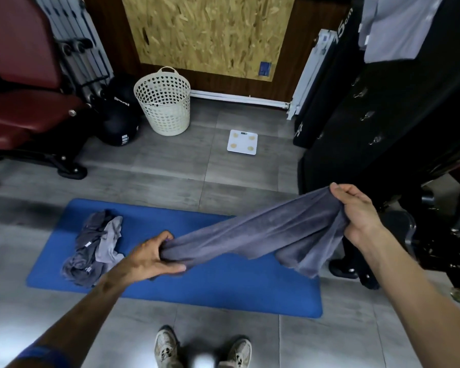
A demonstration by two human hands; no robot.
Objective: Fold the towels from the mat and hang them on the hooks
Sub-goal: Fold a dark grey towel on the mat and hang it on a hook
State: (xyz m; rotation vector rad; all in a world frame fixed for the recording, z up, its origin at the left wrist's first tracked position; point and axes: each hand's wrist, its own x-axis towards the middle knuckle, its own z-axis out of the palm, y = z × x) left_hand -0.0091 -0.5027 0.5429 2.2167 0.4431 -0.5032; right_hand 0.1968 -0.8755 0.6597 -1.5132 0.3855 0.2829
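A grey towel (263,235) is stretched in the air above the blue mat (210,288). My left hand (154,257) grips its bunched lower end, and my right hand (356,208) grips the other end higher up on the right. A corner of the towel hangs down between my hands. A crumpled heap of grey towels (96,248) lies on the mat's left part. Metal hooks (367,115) sit on the black panel at the right.
A white perforated basket (165,102) stands by the back wall, with black balls (117,123) and a red bench (24,107) to its left. A white scale (242,142) lies on the tiled floor. My shoes (168,346) are in front of the mat.
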